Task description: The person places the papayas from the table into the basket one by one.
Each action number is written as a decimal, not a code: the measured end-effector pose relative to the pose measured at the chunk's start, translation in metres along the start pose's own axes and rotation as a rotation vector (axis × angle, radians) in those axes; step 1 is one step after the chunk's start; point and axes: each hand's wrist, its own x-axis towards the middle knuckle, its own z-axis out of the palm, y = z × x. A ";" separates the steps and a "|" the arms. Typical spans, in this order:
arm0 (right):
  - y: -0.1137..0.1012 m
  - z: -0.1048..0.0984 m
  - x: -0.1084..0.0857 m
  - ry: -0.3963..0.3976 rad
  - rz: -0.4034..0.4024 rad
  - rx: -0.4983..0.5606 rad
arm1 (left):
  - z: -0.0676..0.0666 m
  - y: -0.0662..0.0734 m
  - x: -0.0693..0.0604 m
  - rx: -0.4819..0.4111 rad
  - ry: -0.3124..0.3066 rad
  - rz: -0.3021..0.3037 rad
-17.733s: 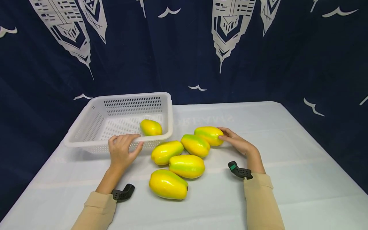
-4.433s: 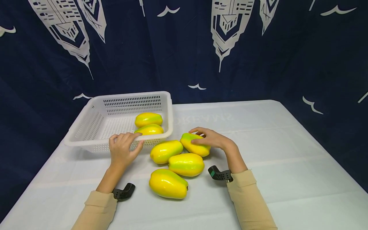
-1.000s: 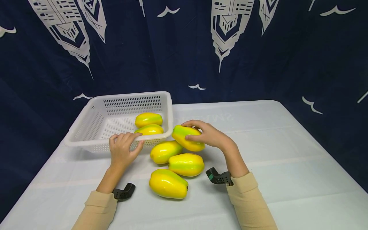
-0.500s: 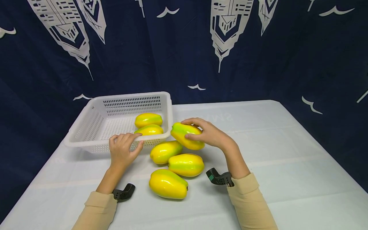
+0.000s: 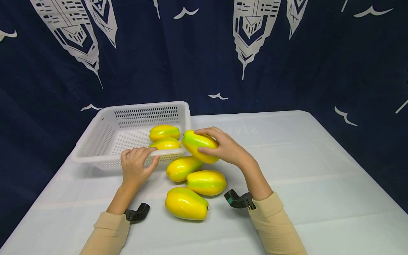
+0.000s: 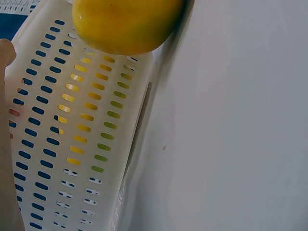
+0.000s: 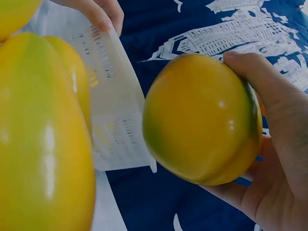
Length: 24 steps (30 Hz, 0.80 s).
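My right hand [image 5: 224,147] holds a yellow-green papaya [image 5: 196,145] between thumb and fingers. The fruit is raised above the table at the right end of a white slotted basket [image 5: 95,159]. In the right wrist view, thumb and fingers wrap the papaya [image 7: 197,120] from the side. My left hand [image 5: 137,166] grips the basket's front rim, fingers over the top and thumb outside. Two papayas lie inside: one farther back [image 5: 164,132], another nearer [image 5: 166,143], partly hidden by the rim. The left wrist view has the basket's slotted wall, with yellow and green showing through.
On the white table [image 5: 318,177], three papayas lie before the basket: one by its corner [image 5: 183,169], one beside that [image 5: 206,183], one nearest me [image 5: 186,204]. A dark blue curtain [image 5: 191,71] with white prints hangs behind the table.
Over the last second, my right hand has moved the papaya left and up, closer to the basket's right rim. Earlier, another papaya went from the table into the basket. The left hand has stayed put.
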 end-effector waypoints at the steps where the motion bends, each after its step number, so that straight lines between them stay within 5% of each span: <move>1: -0.001 0.002 0.001 0.007 -0.014 -0.003 | 0.000 0.000 0.000 0.001 0.001 0.001; 14: -0.007 0.019 0.006 0.128 -0.104 -0.034 | 0.001 -0.001 0.001 -0.002 0.005 0.007; 24: -0.009 0.030 0.008 0.336 -0.220 -0.128 | 0.000 0.000 0.001 0.002 0.001 0.007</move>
